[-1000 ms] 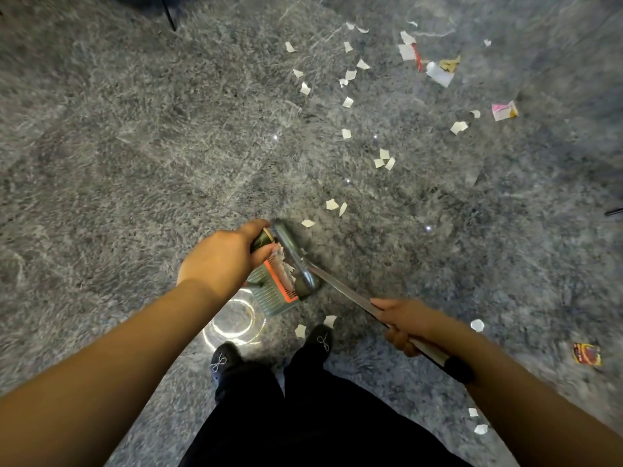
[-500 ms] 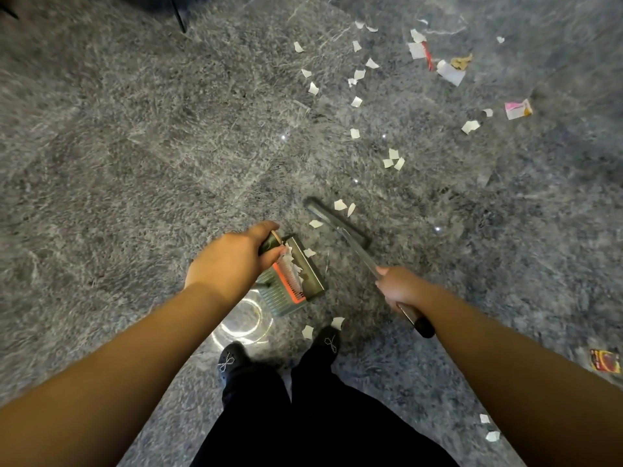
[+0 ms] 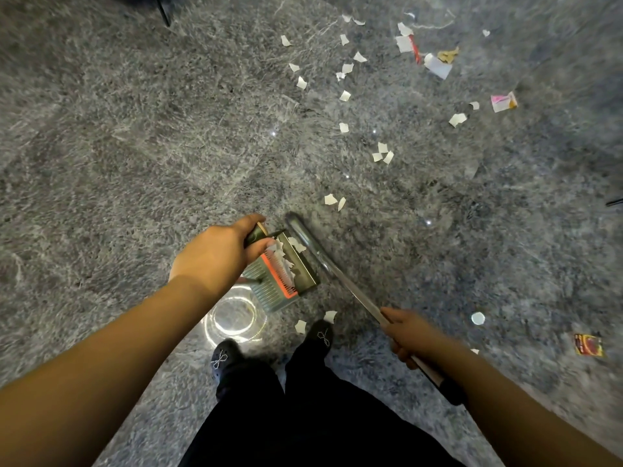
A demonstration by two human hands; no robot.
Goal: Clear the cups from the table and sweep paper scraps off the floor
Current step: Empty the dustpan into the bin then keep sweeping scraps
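left hand: the left hand (image 3: 220,254) comes in from the lower left, arm stretched forward and down, knuckles up, fingers and thumb curled round the dark handle of the dustpan (image 3: 286,274).
right hand: the right hand (image 3: 409,335) reaches in from the lower right, fingers wrapped round the silver shaft of the broom (image 3: 340,281), with the black end of the shaft poking out behind the wrist.
dustpan: sits on the floor just ahead of the feet, tilted, a red-orange comb strip across its ribbed back, white scraps lying inside it.
broom head: grey bar at the pan's open edge, right beside the pan's lip; whether it touches, cannot tell.
paper scraps: paper scraps (image 3: 344,96) lie scattered over the grey marbled floor (image 3: 135,146), most of them up ahead and to the right, a pair just beyond the broom head, two more near the toe of the right shoe (image 3: 322,333).
other litter: a pink-and-white wrapper (image 3: 503,102) far right, a red packet (image 3: 588,345) lower right, a white and red bit near the top.
writing: print on the red packet is too blurred to read.
feet: black shoes with small bow marks, dark trousers below.
floor glare: a bright ring of reflected light (image 3: 236,315) by the left shoe.
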